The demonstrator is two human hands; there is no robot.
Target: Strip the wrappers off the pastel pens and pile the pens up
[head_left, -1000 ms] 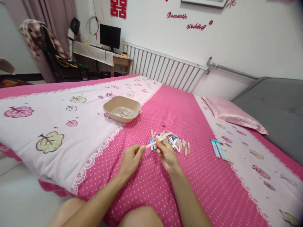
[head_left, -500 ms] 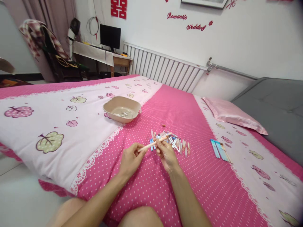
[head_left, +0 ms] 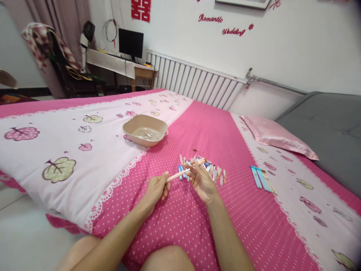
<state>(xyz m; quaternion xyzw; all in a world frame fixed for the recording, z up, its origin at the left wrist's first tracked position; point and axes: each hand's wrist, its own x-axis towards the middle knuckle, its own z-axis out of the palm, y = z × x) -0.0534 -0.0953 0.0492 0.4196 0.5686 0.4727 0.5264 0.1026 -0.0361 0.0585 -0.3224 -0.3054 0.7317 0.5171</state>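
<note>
My left hand (head_left: 156, 190) is closed around a pale peach pen (head_left: 177, 175), whose thin white tip points toward my other hand. Just to the right, my right hand (head_left: 203, 184) has its fingers partly spread, with a short peach pen cap (head_left: 202, 162) with a brown end held at the thumb and fingers. The cap and the pen are apart. Behind and beneath my right hand lies a loose pile of pen parts (head_left: 218, 175) in pink, white and blue, partly hidden by the hand.
A beige plastic basin (head_left: 132, 133) with small pale pieces inside stands at the left on the bed. To the right lies a row of blue and peach pens (head_left: 262, 178). A small brown piece (head_left: 194, 149) sits beyond the pile. A pink pillow (head_left: 278, 135) rests farther right.
The cap has come off the pen, baring its white tip. My left hand has drawn back slightly with the pen, and the right hand's fingers have opened out somewhat around the cap.
</note>
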